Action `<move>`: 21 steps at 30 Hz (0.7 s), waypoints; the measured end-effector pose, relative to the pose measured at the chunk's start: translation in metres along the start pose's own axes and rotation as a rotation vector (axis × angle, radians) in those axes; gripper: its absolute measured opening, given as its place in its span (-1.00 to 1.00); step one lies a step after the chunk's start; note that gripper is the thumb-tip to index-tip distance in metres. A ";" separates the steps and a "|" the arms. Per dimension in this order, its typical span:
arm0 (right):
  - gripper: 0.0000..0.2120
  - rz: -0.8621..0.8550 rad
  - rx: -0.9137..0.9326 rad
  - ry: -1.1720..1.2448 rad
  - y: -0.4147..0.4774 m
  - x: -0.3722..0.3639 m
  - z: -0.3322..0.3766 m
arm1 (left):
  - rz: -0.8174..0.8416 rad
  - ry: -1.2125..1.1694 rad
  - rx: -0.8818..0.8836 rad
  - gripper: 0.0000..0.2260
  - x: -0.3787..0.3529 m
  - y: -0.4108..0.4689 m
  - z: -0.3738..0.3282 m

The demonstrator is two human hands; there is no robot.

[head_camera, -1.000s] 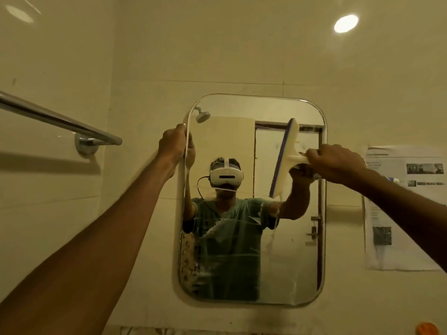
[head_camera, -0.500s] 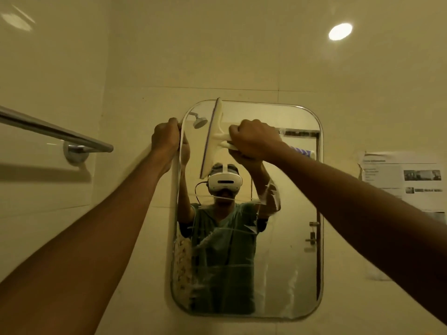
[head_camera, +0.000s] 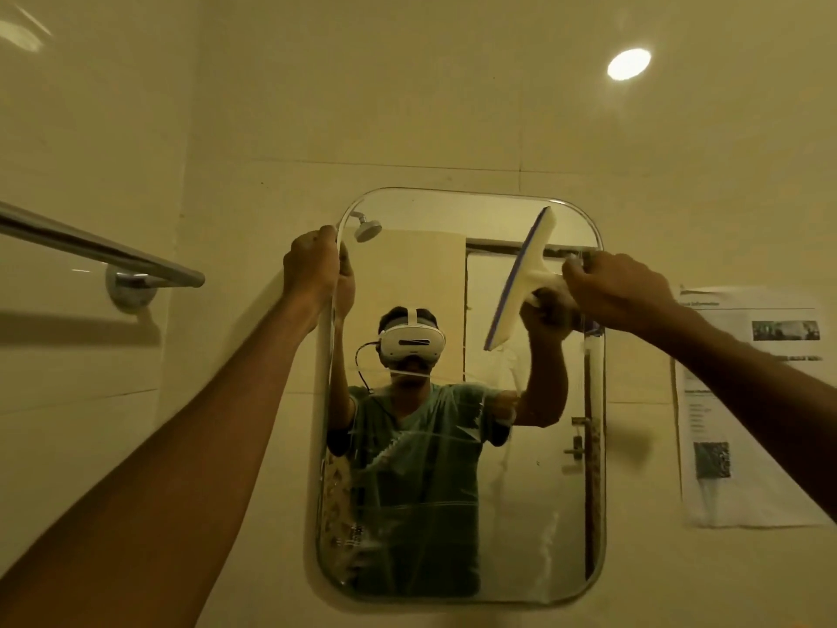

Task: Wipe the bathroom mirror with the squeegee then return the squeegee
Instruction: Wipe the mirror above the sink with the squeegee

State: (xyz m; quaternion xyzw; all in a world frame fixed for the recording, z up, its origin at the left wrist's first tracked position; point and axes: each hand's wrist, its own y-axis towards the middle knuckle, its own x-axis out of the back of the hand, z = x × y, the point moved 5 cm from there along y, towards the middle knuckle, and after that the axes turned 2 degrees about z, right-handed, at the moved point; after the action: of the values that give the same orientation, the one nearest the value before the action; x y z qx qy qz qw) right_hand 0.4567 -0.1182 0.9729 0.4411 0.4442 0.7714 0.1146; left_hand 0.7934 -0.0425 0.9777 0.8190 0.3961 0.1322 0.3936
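**A:** Where is the white plastic squeegee with a blue rubber edge (head_camera: 521,283) held, and how is it expected to handle?

**B:** It is held at the upper right of the round-cornered wall mirror (head_camera: 534,491), with the blade tilted and its top end near the corner. Whether the edge is pressed to the glass cannot be told. It is judged to be light, stiff in the body and soft only along the blue strip. The short handle is the place to be gripped, and it may be slippery if wet.

**A:** Is it gripped there?

**B:** Yes. The handle is enclosed by the curled fingers of the right hand (head_camera: 620,287). The mirror's left rim is clasped by the left hand (head_camera: 312,260), fingers wrapped round it. The glass should be treated as fragile, and streaks are seen on its lower part.

**A:** And beyond?

**B:** A chrome towel rail (head_camera: 99,251) is fixed to the left wall, and a printed paper sheet (head_camera: 743,401) is stuck to the tiles on the right.
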 end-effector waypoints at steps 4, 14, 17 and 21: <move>-0.59 0.091 0.181 0.210 -0.007 -0.002 0.060 | -0.036 0.131 -0.047 -0.68 0.002 0.001 -0.003; -0.70 0.032 0.438 -0.038 0.015 -0.013 0.104 | -0.018 0.227 -0.049 -0.64 0.002 -0.004 -0.009; -0.71 -0.039 0.468 -0.206 0.017 -0.009 0.080 | -0.010 0.233 -0.051 -0.64 0.002 -0.003 -0.006; -0.72 -0.095 0.344 -0.205 0.009 -0.003 0.047 | -0.007 0.240 -0.058 -0.64 0.003 -0.003 -0.005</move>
State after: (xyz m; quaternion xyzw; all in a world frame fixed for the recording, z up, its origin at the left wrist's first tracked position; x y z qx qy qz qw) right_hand 0.4974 -0.0973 0.9883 0.5090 0.5756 0.6290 0.1182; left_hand 0.7913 -0.0361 0.9781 0.7842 0.4391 0.2393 0.3673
